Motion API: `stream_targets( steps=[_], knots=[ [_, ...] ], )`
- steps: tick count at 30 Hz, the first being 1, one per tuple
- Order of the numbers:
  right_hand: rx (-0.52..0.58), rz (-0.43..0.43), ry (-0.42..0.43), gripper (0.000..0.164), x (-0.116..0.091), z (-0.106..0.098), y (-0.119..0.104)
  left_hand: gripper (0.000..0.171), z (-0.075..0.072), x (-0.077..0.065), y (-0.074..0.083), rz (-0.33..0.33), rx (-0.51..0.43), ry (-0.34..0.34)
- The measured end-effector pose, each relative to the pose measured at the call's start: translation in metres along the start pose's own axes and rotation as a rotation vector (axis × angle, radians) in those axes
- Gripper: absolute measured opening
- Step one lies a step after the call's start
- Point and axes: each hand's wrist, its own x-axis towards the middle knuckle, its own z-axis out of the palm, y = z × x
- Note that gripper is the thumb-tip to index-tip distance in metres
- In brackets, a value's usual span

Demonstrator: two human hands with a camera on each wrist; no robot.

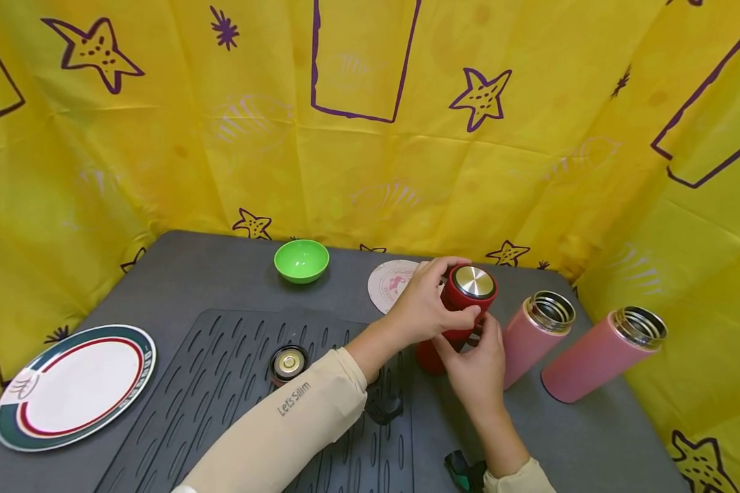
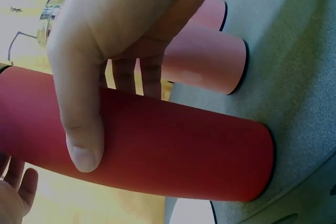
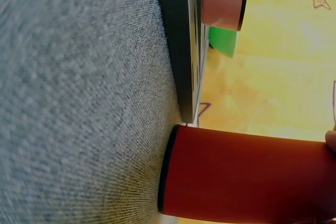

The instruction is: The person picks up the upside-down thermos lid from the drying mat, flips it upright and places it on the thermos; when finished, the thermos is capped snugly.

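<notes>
Red bottle [image 1: 465, 302] upright, long axis vertical, lid [image 1: 475, 281] up, left fingers [image 1: 445, 265] and right fingers [image 1: 492, 337] curled around it.

Head cam bright, glare on metal lid [image 1: 475, 281]; L-wrist backdrop [image 2: 131, 203] washed out, R-wrist tabletop [image 3: 79, 103] blurry.

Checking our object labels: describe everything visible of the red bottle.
The red bottle is a matte-looking cylinder with a black base band and a shiny metal-looking disc on top. It stands roughly upright, base seemingly on the gray table, between the slotted mat and the pink bottles. The left hand grips it near the top, the right hand lower down.
</notes>
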Motion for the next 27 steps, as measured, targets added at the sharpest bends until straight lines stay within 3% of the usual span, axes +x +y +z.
stream_targets(
  steps=[3,6,10,16,22,27],
  knots=[
    [0.005,0.009,0.0,0.073,0.0,0.0,-0.001,0.07,-0.002,0.0,0.0,0.004,-0.001,-0.044],
    [0.019,-0.018,0.002,0.067,0.0,0.0,0.0,0.076,-0.002,-0.001,0.001,-0.002,0.008,-0.042],
    [0.022,-0.065,0.01,0.064,0.002,0.0,0.0,0.085,0.003,-0.003,0.003,-0.033,0.034,0.037],
    [-0.011,-0.019,-0.013,0.07,0.002,-0.001,0.001,0.071,0.007,-0.004,0.002,-0.04,0.073,0.14],
    [-0.008,-0.018,-0.008,0.074,0.001,-0.002,0.001,0.066,-0.002,-0.001,0.0,0.012,0.089,0.044],
    [-0.016,-0.024,-0.003,0.073,0.001,-0.002,0.002,0.069,-0.005,0.0,0.0,0.011,0.071,-0.024]
  ],
)
